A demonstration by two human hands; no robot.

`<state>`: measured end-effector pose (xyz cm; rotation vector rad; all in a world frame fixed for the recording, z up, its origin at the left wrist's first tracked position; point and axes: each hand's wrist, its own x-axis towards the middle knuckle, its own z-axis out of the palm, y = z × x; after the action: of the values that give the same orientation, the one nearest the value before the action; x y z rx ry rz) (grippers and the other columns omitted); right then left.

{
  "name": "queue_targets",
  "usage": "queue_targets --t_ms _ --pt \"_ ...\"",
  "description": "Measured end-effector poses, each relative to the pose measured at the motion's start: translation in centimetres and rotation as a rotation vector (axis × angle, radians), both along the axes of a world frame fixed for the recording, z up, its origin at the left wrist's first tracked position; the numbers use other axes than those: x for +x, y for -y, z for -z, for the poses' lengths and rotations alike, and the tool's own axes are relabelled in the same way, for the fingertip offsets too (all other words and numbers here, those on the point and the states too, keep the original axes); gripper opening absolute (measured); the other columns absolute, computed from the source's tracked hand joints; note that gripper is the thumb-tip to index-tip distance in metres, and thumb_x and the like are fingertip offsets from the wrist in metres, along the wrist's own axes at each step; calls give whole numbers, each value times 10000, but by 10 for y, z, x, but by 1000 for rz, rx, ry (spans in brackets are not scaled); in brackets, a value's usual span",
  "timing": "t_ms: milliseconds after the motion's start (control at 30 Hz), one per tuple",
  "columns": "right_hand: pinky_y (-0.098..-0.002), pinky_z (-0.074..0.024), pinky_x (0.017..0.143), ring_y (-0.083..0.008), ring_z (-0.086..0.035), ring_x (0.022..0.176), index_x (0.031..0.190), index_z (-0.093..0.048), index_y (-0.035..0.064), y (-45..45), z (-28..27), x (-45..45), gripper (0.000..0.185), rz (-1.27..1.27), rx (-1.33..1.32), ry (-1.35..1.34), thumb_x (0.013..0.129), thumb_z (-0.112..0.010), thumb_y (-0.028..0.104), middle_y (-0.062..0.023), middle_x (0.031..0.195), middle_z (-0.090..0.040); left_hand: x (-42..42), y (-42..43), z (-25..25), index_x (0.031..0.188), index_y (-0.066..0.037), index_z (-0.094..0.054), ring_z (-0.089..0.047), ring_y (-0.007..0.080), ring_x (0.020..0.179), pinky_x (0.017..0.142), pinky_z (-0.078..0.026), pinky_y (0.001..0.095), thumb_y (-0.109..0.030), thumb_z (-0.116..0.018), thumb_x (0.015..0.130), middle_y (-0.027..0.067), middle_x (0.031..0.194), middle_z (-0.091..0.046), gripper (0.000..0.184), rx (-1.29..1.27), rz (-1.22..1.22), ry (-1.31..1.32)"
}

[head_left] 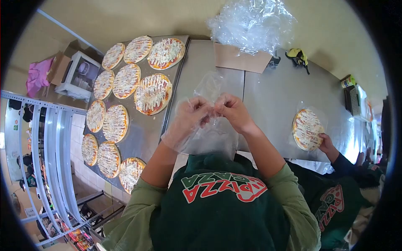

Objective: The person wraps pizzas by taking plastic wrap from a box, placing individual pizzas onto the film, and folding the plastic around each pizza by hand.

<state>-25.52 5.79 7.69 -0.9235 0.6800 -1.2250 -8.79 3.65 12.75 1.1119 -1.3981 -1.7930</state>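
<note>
My left hand (pixel 193 113) and my right hand (pixel 235 112) meet in front of my chest, over the edge of the metal table. Both have their fingers pinched on a thin clear plastic bag (pixel 209 140), which hangs below them and also shows above the fingers. Clear film also covers my left hand and wrist; whether it is a glove or part of the bag, I cannot tell. To my left, several pizzas (pixel 153 94) with sauce and grated cheese lie in rows on a dark metal surface (pixel 146 129).
A cardboard box (pixel 240 58) heaped with clear plastic bags (pixel 253 25) stands at the back. On my right, a co-worker's hand (pixel 328 143) holds a pizza (pixel 307 129) in clear plastic. A yellow and black item (pixel 297 56) lies behind. Metal shelving (pixel 54 167) stands far left.
</note>
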Motion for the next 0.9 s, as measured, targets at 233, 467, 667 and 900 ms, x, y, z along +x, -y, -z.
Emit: queue_targets --t_ms 233,467,667,900 --pt "-248 -441 591 -84 -538 646 744 -539 55 -1 2 -22 150 241 108 -220 838 -629 130 -15 678 -571 48 14 14 821 -39 -558 -530 97 631 538 -425 228 -158 -560 869 31 694 -549 129 -85 -256 -217" --pt "-248 -451 604 -105 -552 647 795 -530 37 -7 -23 29 79 492 -151 -1015 761 -590 -2 -25 736 -578 20 1 5 853 -78 -560 -531 101 650 661 -481 277 -198 -543 885 15 705 -536 125 295 -268 -416" --pt "-284 -471 620 -137 -566 654 855 -531 52 -6 38 -31 111 627 208 -463 762 -527 -8 -33 726 -566 50 27 16 798 -131 -468 -422 91 570 627 -450 284 -246 -490 921 -28 651 -440 170 269 -327 -487" --pt "-245 -366 447 -100 -448 532 731 -480 103 -21 -19 23 100 595 363 48 820 -434 94 3 636 -461 29 26 42 688 -174 -416 -368 83 458 438 -331 257 -423 -428 925 -51 544 -348 343 273 -265 -106"
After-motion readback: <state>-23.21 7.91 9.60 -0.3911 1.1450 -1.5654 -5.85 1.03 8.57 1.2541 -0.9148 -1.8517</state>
